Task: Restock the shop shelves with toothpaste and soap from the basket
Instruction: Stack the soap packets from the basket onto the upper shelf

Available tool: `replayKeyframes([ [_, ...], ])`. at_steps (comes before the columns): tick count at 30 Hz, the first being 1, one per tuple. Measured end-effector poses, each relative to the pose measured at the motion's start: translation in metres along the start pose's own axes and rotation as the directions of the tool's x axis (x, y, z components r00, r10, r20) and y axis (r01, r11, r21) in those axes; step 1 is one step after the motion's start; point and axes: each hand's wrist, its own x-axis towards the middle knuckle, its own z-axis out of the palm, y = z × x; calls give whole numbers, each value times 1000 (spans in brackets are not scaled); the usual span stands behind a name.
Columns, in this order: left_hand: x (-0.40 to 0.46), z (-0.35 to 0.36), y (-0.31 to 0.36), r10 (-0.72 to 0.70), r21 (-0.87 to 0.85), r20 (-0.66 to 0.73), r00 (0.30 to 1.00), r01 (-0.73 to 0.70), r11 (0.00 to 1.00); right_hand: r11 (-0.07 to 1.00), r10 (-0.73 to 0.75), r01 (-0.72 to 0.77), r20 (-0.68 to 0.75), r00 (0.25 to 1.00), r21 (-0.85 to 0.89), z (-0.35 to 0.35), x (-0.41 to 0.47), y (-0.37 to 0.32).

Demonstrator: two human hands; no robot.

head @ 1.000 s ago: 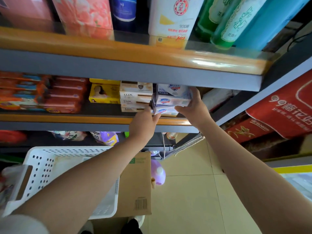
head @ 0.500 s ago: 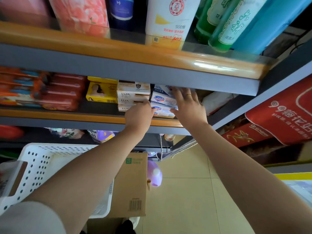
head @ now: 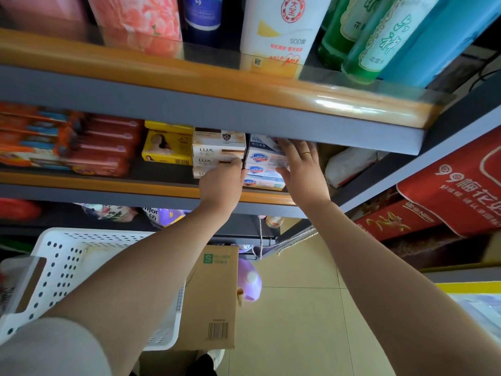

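A stack of three blue-and-white soap boxes (head: pixel 264 170) stands on the middle shelf (head: pixel 108 183), right of a stack of white Lux soap boxes (head: pixel 217 149). My left hand (head: pixel 222 184) is at the stack's left side, fingers curled in between the two stacks. My right hand (head: pixel 301 169) lies flat against the stack's front and right side, fingers spread, a ring on one finger. The white perforated basket (head: pixel 58 270) sits low at the left under my left arm; its contents are hidden.
Yellow soap boxes (head: pixel 168 147), red packs (head: pixel 107 147) and orange toothpaste boxes (head: pixel 32 137) fill the shelf leftward. A white bag (head: pixel 349 164) lies at the right. Bottles (head: pixel 282 25) stand on the shelf above. A cardboard box (head: pixel 214 297) and purple bottle (head: pixel 249 280) are on the floor.
The soap boxes, carried between both hands a second ago, now rest stacked on the shelf. My right hand has flattened against them and my left stays at their left side.
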Motion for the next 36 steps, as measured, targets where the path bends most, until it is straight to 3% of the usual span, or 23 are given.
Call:
replayKeyframes([
  [3,-1,1,-4,6,-11,-21,1000,-6,1000,951,128,-104,-63,990,292,9,-5,0],
  [5,0,1,-8,3,-22,-23,1000,-3,1000,840,271,-213,-45,962,499,14,-12,-2],
  [7,0,2,-10,8,-47,-10,1000,-8,999,762,352,-286,0,936,582,18,-18,-3],
  [17,-1,5,-10,2,-138,-18,1000,-5,990,781,355,-288,-15,935,554,28,-26,-2],
  [22,-2,6,-7,-34,-81,-24,999,32,996,764,325,-234,-46,945,601,19,-21,0],
  [26,-2,9,-7,6,-81,-46,999,-9,997,910,153,-110,-79,985,399,15,-15,9],
  [36,-4,11,-11,60,-159,-119,991,-79,984,967,93,-77,-59,994,242,13,-12,14],
])
